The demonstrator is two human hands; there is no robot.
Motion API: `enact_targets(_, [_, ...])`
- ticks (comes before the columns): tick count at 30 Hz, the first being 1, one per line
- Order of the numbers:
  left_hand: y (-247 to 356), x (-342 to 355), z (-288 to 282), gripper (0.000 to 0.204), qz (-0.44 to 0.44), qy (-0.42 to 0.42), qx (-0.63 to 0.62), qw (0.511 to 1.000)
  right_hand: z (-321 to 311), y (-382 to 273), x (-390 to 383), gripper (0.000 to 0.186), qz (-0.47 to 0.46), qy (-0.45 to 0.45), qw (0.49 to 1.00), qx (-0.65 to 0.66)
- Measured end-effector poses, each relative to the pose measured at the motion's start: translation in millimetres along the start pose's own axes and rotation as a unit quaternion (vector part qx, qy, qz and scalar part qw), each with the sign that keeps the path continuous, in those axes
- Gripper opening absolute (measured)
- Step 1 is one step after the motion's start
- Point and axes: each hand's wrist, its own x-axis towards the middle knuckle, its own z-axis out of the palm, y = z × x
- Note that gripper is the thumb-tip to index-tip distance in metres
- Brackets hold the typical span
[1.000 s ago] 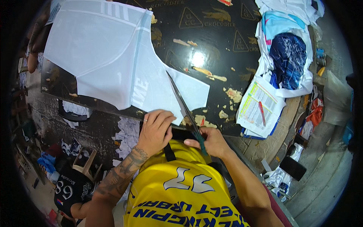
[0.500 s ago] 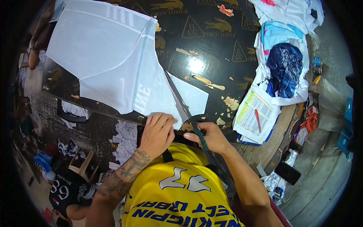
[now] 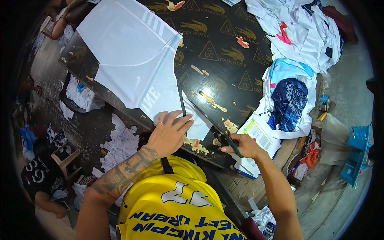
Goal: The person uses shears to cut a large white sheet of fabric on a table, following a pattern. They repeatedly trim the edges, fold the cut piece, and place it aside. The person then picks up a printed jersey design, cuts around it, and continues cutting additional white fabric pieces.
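My left hand lies on the white fabric panel near the dark table's front edge, fingers slightly spread. My right hand grips scissors by their dark green handle, with the long blades angled up and leftward onto the fabric and parted. A narrow slit separates a smaller white piece from the big panel, under the blades and beside my left fingertips. The big panel has faint printed stripes and lettering. The exact blade tips are hard to make out.
The dark table has torn tape patches. At right lie white garments, navy cloth, papers. Blue plastic stands beyond. A co-worker in black is at lower left beside a chair; another person's arm shows upper left.
The view has shifted, showing more garments at right. My left hand has moved higher on the fabric. My right hand has moved right with the scissors, whose blades are now wider apart.
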Motion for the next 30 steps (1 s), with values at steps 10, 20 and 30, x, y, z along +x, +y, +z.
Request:
enact_targets(10, [5.1, 5.4, -1.4, 0.068, -0.057, 0.033, -0.031, 0.997, -12.5, 6.9, -11.3, 0.049, -0.008, -0.012, 1.000, 0.026])
enact_targets(20, [1.9, 9.1, 5.7, 0.070, -0.084, 0.013, 0.013, 0.996, 6.3, -3.3, 0.4, 0.062, -0.014, 0.014, 1.000, 0.012])
enact_targets(30, [1.7, 8.2, 6.2, 0.069, -0.087, 0.024, 0.009, 0.996, 17.3, -23.6, 21.2, 0.054, -0.017, 0.022, 0.999, 0.047])
